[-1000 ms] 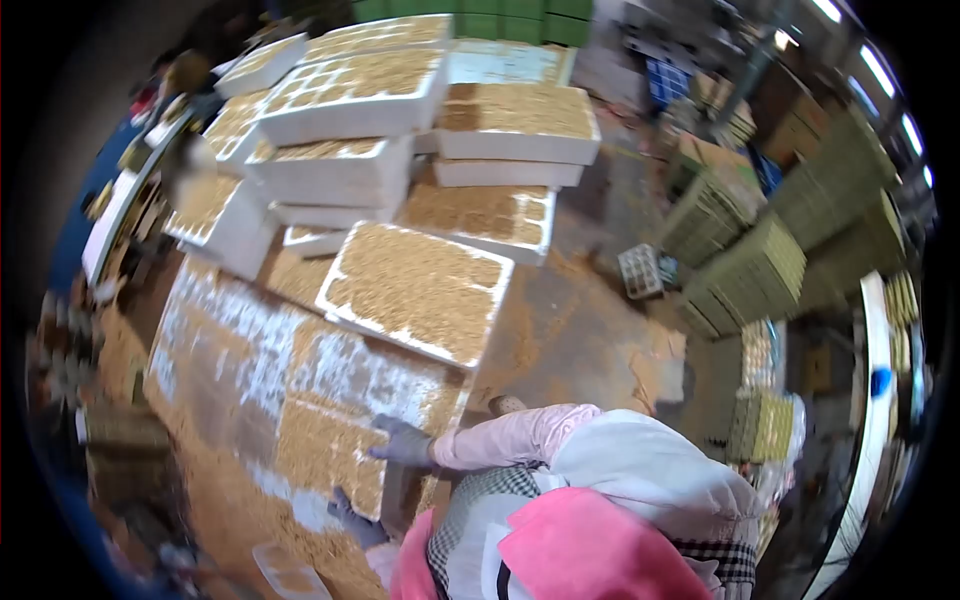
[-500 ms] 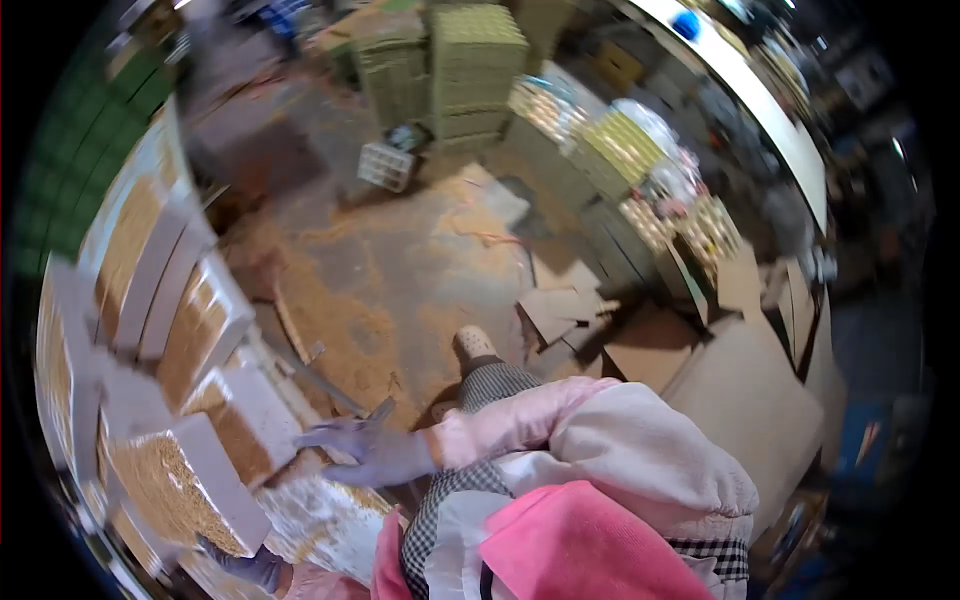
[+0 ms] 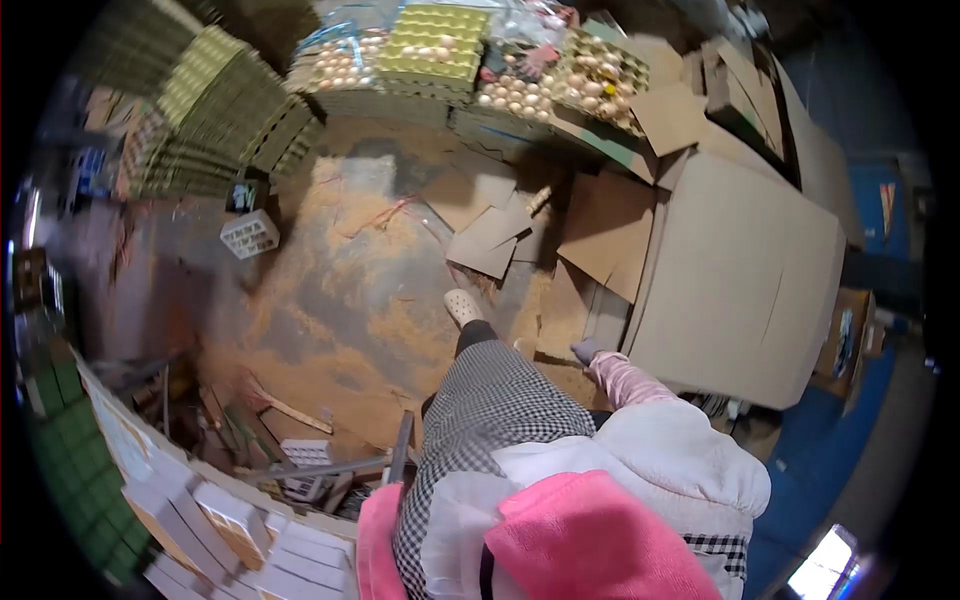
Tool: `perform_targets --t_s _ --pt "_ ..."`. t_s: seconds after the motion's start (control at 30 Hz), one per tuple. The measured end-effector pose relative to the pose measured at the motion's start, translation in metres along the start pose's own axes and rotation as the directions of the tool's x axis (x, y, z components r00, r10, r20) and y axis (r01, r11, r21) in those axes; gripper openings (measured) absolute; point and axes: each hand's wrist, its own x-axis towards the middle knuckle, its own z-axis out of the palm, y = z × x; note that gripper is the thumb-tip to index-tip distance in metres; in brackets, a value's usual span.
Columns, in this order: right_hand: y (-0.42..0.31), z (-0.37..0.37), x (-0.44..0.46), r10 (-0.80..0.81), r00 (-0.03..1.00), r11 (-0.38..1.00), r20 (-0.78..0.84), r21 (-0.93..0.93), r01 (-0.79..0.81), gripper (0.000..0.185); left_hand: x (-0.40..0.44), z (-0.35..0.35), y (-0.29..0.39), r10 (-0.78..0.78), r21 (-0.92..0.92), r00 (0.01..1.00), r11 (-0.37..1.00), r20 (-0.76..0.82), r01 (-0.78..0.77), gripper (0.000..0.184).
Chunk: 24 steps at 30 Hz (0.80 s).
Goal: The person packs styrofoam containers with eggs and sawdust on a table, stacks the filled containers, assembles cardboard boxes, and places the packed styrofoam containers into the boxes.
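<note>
My right hand (image 3: 585, 350), in a greyish-purple glove, hangs low beside the large cardboard box (image 3: 725, 270), near its open flaps. It is small in view, so its fingers and whether it touches a flap cannot be made out. My left hand is out of view. At the lower left stand several white boxes (image 3: 300, 560), close to my pink-covered side; a couple of them show tan filling.
Eggs (image 3: 345, 62) and stacked egg trays (image 3: 432, 45) line the back. More tray stacks (image 3: 215, 90) stand at the left. A white plastic crate (image 3: 250, 235) and loose cardboard pieces (image 3: 490, 240) lie on the sawdust-strewn floor (image 3: 340, 290). A metal bar (image 3: 330, 467) runs by the boxes.
My view and body have turned right, from the white boxes toward the large cardboard box. My right hand has swung over to that box. My left hand, earlier at a white box, has left the view.
</note>
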Motion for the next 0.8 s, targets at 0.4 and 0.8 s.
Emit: perform_targets --t_s 0.4,0.8 --pt "-0.091 -0.056 0.061 0.151 0.987 0.584 -0.047 0.81 -0.051 0.067 -0.088 0.308 0.039 -0.396 0.478 0.328 0.85 0.858 -0.222 0.05" --pt "-0.047 -0.042 0.351 0.216 0.972 0.607 -0.089 0.792 -0.062 0.082 -0.325 0.724 -0.258 -0.524 0.513 0.036 0.815 0.851 -0.268 0.069"
